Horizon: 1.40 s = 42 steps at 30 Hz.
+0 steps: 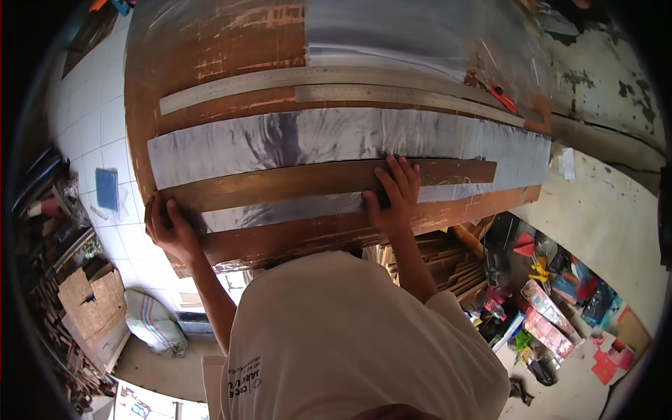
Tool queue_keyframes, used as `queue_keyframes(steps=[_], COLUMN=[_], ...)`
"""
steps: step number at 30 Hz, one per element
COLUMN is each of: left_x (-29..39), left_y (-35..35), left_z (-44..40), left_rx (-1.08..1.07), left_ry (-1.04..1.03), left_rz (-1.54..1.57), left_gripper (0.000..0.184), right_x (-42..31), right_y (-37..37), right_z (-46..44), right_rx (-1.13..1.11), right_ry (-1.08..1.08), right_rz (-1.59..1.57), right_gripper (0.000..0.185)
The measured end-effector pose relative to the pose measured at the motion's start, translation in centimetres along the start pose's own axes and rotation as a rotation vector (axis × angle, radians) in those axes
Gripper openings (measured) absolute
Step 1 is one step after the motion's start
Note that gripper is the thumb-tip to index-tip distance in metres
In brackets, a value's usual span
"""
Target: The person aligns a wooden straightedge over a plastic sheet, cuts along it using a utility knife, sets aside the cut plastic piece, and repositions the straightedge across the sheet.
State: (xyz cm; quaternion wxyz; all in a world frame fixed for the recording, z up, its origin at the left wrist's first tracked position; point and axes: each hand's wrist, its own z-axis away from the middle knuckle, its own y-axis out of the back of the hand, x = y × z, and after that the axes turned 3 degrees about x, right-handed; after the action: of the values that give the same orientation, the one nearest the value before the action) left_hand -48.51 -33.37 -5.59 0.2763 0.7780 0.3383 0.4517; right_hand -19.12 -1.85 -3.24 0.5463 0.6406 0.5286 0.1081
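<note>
A long brown strip [280,185], apparently wood or board, lies across a shiny silvery-grey sheet strip [336,133] on a brown worktable [280,236]. My left hand [171,227] holds the left ends of both strips at the table's edge, fingers bent; its fingertips are partly hidden. Farther right, my right hand [397,192] spans the brown strip, with its thumb at the near edge and fingers over the far edge. Beyond the silvery strip lie a long metal ruler [231,87] and a shorter ruler [406,96]. A red cutter knife [502,98] rests near their right end.
Clear plastic sheeting [392,35] covers the table's far part. A white woven sack [154,322] and wooden scraps [91,301] are at the lower left. Stacked strips [448,262] sit below the table; coloured clutter [549,315] fills the lower right. A blue square [107,189] lies on white tiles.
</note>
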Motion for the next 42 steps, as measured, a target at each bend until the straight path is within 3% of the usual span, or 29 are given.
queue_keyframes(steps=[18, 42], left_x=[1.0, 0.2], left_y=[0.2, -0.2], left_z=[0.1, 0.3], left_rx=[-0.054, 0.017], left_ry=[0.123, 0.072], left_rz=[0.001, 0.049], left_gripper=[0.032, 0.028], right_x=[0.3, -0.3], right_y=[0.6, 1.2], right_z=[-0.6, -0.8], right_rx=[-0.026, -0.039], right_ry=[-0.083, -0.096], right_rz=[-0.063, -0.065], right_gripper=[0.040, 0.042])
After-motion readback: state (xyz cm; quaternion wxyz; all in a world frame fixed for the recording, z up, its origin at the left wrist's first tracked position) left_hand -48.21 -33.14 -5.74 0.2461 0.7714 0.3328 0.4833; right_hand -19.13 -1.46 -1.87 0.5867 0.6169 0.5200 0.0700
